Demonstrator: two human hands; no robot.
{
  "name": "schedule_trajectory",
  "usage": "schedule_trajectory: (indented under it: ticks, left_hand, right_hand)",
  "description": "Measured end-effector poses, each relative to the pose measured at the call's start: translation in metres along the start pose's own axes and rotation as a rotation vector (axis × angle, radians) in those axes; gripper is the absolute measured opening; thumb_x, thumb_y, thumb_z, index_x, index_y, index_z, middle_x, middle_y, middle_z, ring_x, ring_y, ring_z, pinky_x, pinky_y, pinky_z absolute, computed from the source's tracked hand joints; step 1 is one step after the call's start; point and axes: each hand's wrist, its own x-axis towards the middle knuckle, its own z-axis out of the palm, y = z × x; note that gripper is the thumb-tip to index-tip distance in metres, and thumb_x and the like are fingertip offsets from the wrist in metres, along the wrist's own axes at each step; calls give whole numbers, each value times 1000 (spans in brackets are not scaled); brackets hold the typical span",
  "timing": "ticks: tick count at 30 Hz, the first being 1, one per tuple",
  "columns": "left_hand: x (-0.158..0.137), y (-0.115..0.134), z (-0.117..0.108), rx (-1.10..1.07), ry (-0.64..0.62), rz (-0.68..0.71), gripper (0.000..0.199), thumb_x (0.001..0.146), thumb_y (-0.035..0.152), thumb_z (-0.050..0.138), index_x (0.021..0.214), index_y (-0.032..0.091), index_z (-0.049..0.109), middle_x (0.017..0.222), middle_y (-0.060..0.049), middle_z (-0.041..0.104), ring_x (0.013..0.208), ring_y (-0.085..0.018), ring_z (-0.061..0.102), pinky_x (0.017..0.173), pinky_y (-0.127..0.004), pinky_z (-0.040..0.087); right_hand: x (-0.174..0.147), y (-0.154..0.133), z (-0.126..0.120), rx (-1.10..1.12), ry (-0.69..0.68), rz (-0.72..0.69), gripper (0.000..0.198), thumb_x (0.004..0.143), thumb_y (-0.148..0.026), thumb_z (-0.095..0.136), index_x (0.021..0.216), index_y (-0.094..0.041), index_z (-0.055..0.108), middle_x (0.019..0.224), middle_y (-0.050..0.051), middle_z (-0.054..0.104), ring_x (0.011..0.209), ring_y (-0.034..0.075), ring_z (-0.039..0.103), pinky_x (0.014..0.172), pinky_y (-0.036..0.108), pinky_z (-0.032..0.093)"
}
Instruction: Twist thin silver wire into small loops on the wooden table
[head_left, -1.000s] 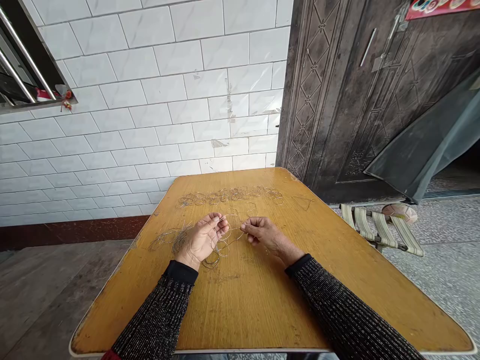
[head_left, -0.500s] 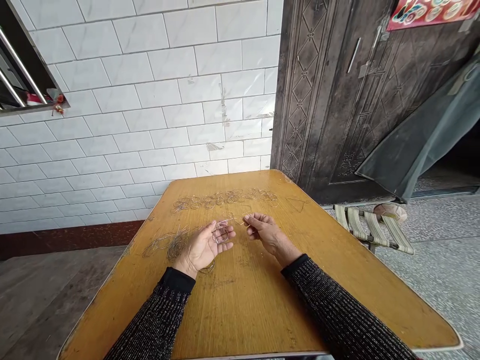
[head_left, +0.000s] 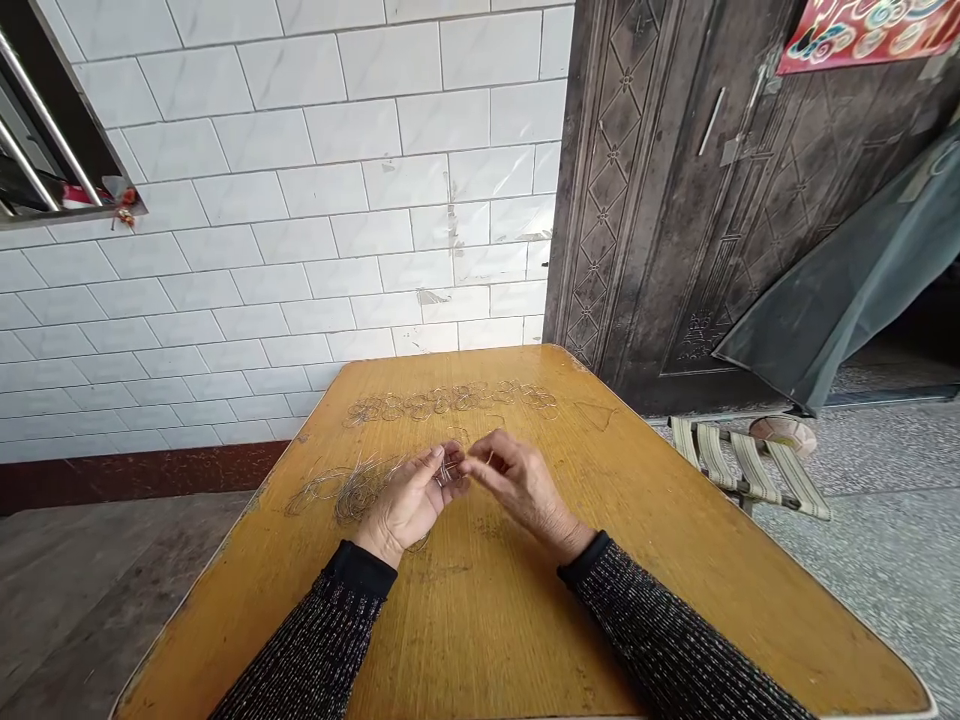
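Evidently, right of the tangle (head_left: 349, 490) near the left edge of the surface (head_left: 480, 620), the left hand (head_left: 407, 505) pinches a coil (head_left: 450, 462) well in from the edges, the right hand (head_left: 527, 492) meeting it narrowly pinched (on what, I cannot tell), so light, even tension should suit.

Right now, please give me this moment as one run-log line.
left hand: holds thin wire | right hand: at same wire | table: tangled wire beside left hand, wire coils farther back
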Motion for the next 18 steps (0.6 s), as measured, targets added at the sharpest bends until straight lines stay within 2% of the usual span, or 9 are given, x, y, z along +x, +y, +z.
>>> schedule_trajectory:
  ticks: [2,4,13,18]
  left_hand:
    - [1,-1,1,8,-9,51,17,74,26,62,87,14,64,92,-6,63,86,-14,56,69,-23,43]
    - [1,-2,2,21,-16,79,17,74,25,62,87,14,65,92,-7,63,89,-15,55,67,-22,42]
    - [3,-1,-2,38,29,106,15,76,21,58,85,12,66,92,-8,65,90,-18,57,75,-27,41]
    - [-2,2,6,91,-54,120,22,77,28,58,92,14,63,100,-10,62,92,-18,55,76,-29,41]
  right_hand:
    - [-3,-6,4,-19,-126,-73,21,77,-38,57,75,-18,60,71,3,57,59,11,51,55,22,39]
    - [-4,-8,8,-25,-161,-109,19,79,-35,55,74,-18,61,73,3,58,61,12,52,57,22,39]
    - [-5,-9,8,94,-111,-163,20,83,-29,51,69,-18,60,68,3,55,63,13,52,60,24,40]
    - [-5,-12,7,211,-95,-88,23,83,-30,50,66,-18,59,60,0,50,52,10,47,52,22,38]
